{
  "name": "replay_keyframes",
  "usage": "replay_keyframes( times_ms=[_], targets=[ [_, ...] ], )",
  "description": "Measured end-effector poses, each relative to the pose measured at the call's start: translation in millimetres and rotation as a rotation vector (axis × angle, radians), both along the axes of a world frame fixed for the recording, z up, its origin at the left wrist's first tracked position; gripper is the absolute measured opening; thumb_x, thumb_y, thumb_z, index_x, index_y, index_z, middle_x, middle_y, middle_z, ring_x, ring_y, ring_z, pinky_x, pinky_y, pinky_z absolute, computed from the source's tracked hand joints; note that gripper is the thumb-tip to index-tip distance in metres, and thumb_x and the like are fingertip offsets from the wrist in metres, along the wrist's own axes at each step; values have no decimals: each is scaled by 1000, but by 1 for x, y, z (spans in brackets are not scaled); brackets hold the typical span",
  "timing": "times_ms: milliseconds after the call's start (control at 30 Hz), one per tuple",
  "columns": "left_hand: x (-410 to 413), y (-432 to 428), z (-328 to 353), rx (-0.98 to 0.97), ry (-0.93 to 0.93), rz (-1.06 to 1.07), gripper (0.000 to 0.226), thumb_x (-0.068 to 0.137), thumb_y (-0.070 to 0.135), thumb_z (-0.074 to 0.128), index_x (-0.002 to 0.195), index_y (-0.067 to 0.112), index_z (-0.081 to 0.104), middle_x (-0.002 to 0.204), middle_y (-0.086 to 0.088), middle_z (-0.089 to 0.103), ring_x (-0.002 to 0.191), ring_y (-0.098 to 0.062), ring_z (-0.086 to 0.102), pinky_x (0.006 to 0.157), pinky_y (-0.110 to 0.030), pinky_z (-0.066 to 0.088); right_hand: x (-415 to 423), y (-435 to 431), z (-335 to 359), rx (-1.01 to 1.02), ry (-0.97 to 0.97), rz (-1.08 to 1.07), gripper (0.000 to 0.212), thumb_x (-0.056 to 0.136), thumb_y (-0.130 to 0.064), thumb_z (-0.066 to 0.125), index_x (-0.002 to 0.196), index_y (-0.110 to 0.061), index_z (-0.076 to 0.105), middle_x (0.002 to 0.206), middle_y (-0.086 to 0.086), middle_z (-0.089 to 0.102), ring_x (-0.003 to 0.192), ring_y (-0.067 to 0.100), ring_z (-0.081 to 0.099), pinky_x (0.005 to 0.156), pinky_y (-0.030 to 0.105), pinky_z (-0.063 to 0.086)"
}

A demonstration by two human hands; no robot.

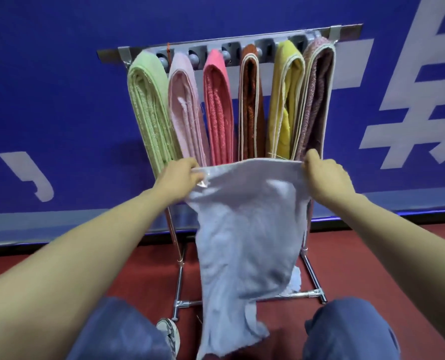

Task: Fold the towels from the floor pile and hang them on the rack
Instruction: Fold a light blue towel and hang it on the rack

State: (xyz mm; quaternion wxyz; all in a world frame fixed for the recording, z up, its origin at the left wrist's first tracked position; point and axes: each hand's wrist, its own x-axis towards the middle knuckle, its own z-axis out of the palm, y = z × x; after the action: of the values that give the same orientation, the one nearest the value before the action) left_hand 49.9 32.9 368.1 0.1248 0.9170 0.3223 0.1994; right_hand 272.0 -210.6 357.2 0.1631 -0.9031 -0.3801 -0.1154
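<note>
Pale blue-grey terry towel [244, 229]: is hanging full length in the air in front of the rack's lower half, its top edge being stretched level between both hands and its ragged lower end dangling between the person's knees.
Left hand [176, 179]: is pinching the towel's upper left corner, fingers curled around the cloth beside a small sewn tag.
Right hand [325, 178]: is gripping the upper right corner, thumb on the near side and fingers folding over the edge.
Silver metal floor rack [351, 31]: is standing against the wall on tube feet, carrying six folded towels side by side across its top bar.
Folded towels, left to right: light green towel [148, 105], pale pink towel [185, 107], coral towel [217, 110], rust-brown towel with cream edging [251, 110], yellow towel with cream edging [285, 105] and mauve towel with cream edging [317, 100] are all draping down, their lower ends disappearing behind the held towel.
Blue wall banner [60, 74]: is showing large white characters behind the rack.
Dark red floor [372, 255]: is running beneath the rack.
Blue trouser knees [117, 331]: are framing the bottom edge, with a patterned shoe [168, 331] peeking out beside the left one.
</note>
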Motion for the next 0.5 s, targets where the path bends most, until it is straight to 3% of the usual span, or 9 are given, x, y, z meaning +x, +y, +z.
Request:
replay_keyframes(
  times_ms=[67, 133, 200, 300, 333, 367, 433, 467, 500],
  targets=[
    [-12, 4, -16, -28, 257, -102, 32, 86, 33, 71, 64, 22, 50, 68, -2, 57, 76, -31, 58, 60, -36, 38, 0, -5, -14, -287, 82, -5, 11, 95, -13, 44, 94, -13, 33, 95, 20, 54, 78, 36, 44, 71, 42, 46],
    [-20, 3, -26, -22, 350, -64, 34, 86, 40, 71, 63, 25, 51, 69, 3, 56, 76, -27, 57, 61, -33, 37, 1, -7, -21, -308, 70, 9, 7, 98, -16, 42, 96, -11, 37, 100, 20, 56, 79, 35, 43, 75, 43, 49],
    [-13, -4, -19, 61, 157, 50, 28, 91, 43, 64, 71, 26, 55, 78, 2, 60, 80, -28, 57, 64, -34, 40, -1, -3, -17, -54, 12, 45, 11, 102, -18, 39, 95, -10, 37, 86, 14, 52, 74, 35, 43, 67, 43, 43],
    [1, -16, 2, 141, -428, 242, 17, 99, 33, 54, 88, 20, 55, 79, -1, 58, 72, -28, 49, 64, -38, 37, -9, 0, -3, 559, 111, 133, 19, 104, -27, 37, 92, -12, 39, 79, 7, 50, 70, 33, 44, 60, 42, 37],
    [1, -16, 3, 149, -449, 248, 15, 100, 29, 53, 90, 17, 53, 78, -2, 56, 70, -29, 47, 63, -38, 36, -11, 0, -2, 589, 132, 140, 17, 104, -26, 39, 93, -12, 40, 80, 8, 51, 70, 33, 44, 61, 42, 38],
    [-1, -13, -3, 153, -307, 198, 13, 99, 26, 53, 90, 17, 52, 78, -4, 55, 71, -30, 48, 63, -39, 38, -8, 0, -6, 479, 139, 131, 13, 101, -21, 41, 93, -12, 39, 80, 10, 52, 70, 34, 43, 62, 42, 39],
    [-9, -9, -29, 117, 192, 39, 9, 94, 26, 56, 86, 21, 55, 87, -8, 61, 83, -35, 58, 69, -40, 46, -3, -1, -25, -13, 133, 57, 5, 95, -14, 43, 94, -10, 40, 89, 17, 57, 73, 38, 49, 66, 43, 45],
    [-16, -7, -44, 79, 354, 16, 9, 92, 29, 57, 85, 24, 58, 93, -9, 65, 91, -36, 62, 72, -39, 48, -2, -3, -36, -203, 123, 22, 6, 94, -15, 45, 96, -10, 43, 96, 18, 59, 79, 39, 52, 68, 41, 46],
    [-22, -6, -58, 37, 378, 22, 10, 91, 34, 59, 85, 26, 61, 96, -8, 67, 95, -35, 63, 72, -36, 46, -1, -4, -46, -281, 112, 6, 9, 95, -19, 45, 97, -10, 45, 97, 17, 59, 81, 39, 53, 67, 39, 43]
  ],
)
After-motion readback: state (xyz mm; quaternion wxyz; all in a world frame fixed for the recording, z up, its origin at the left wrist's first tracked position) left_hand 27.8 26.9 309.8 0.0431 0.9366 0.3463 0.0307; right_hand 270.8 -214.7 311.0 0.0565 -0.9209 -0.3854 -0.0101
